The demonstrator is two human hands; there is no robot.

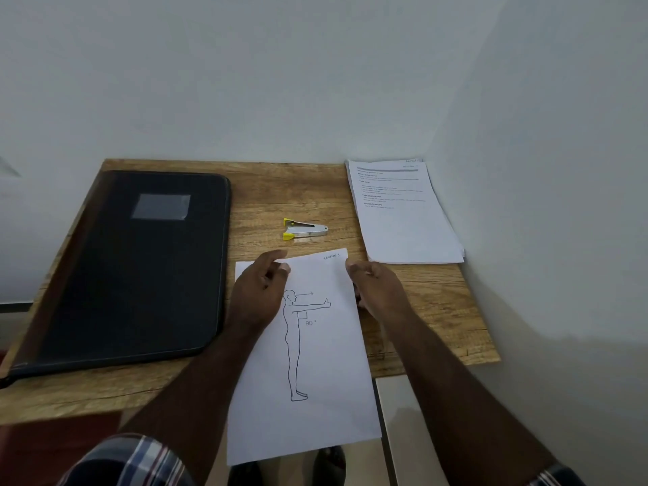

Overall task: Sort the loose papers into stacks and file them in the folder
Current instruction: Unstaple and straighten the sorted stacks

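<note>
Sheet (312,363) under my hands: standing figure, arm out, "90°"; corner note blurred, maybe "Section 1". My left hand (257,292) pinches its top edge; my right hand (377,287) curls at its right edge, grip unclear. One stapler (304,229) just beyond the sheet, one paper stack (403,213) right, one closed black folder (129,268) left.

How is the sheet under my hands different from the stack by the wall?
The sheet shows a drawn standing figure; the stack shows printed text. The sheet overhangs the table's near edge; the stack lies fully on it. The sheet is touched by both hands; the stack is untouched. Both are white paper.
</note>
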